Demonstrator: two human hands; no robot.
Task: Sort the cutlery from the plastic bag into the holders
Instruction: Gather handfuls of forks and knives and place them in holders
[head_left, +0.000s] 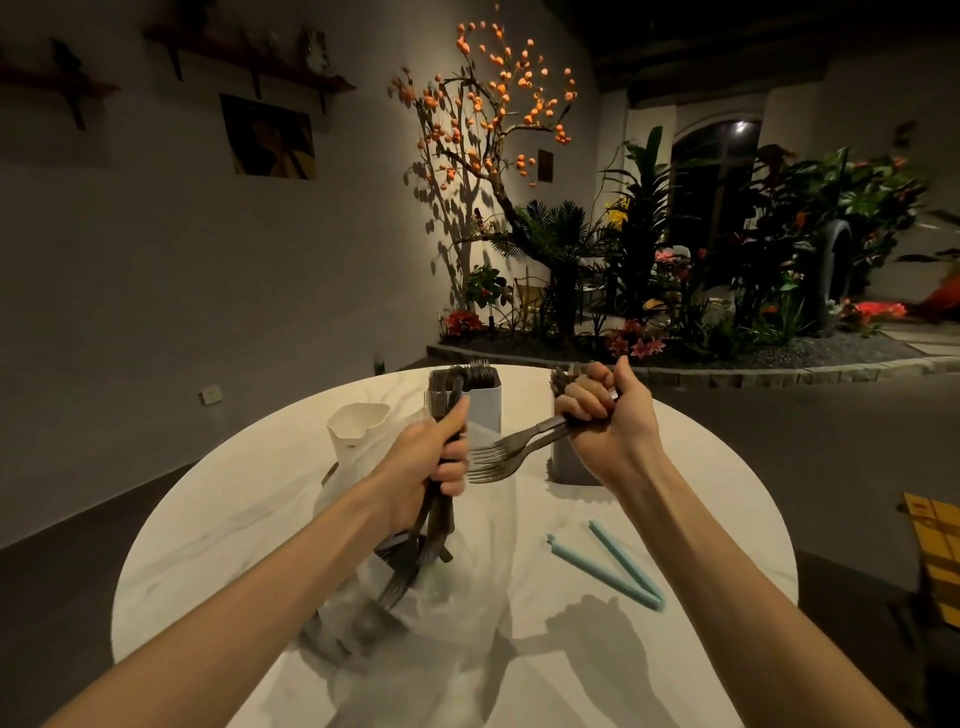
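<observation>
My left hand (434, 465) grips a bundle of dark cutlery (426, 540) upright over the clear plastic bag (457, 623), fork tines pointing down into it. My right hand (605, 415) holds two dark forks (506, 454) with their tines pointing left. Behind my left hand stands a white holder (485, 405) full of dark cutlery. A grey holder (571, 462) stands under my right hand, with handles showing above my fingers. A white paper cup holder (356, 434) stands at the left, nothing visible inside.
All of this sits on a round white table (701, 493). Two light-blue sticks (613, 566) lie crossed at the right of the bag. A planted bed with a tree and flowers lies beyond the table. A yellow box (935, 551) sits at the far right.
</observation>
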